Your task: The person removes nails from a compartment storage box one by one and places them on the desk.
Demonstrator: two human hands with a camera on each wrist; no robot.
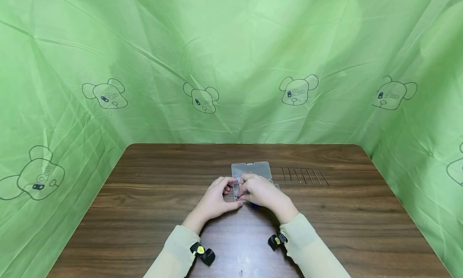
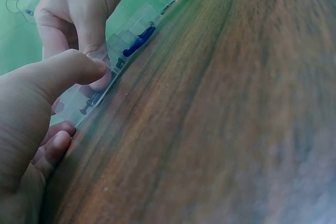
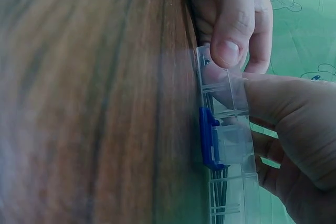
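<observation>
A clear plastic compartment box [image 3: 239,184] lies on the table with its lid [image 1: 253,169] folded back. My left hand [image 1: 213,199] grips the box's left end, thumb along the near wall and fingers round the far side. From above, my right hand [image 1: 262,191] reaches thumb and fingertips down into the left compartment; I cannot tell whether they pinch anything. Small metal screws [image 2: 86,104] show through the wall there. A blue latch [image 3: 206,140] sits on the near side, and thin metal rods [image 3: 219,192] lie in a compartment toward the right end.
To the right of the box, several long thin nail-like rods [image 1: 305,176] lie in a spaced row on the wooden table [image 1: 144,213]. Green curtains [image 1: 231,69] with bear-head drawings enclose its back and sides.
</observation>
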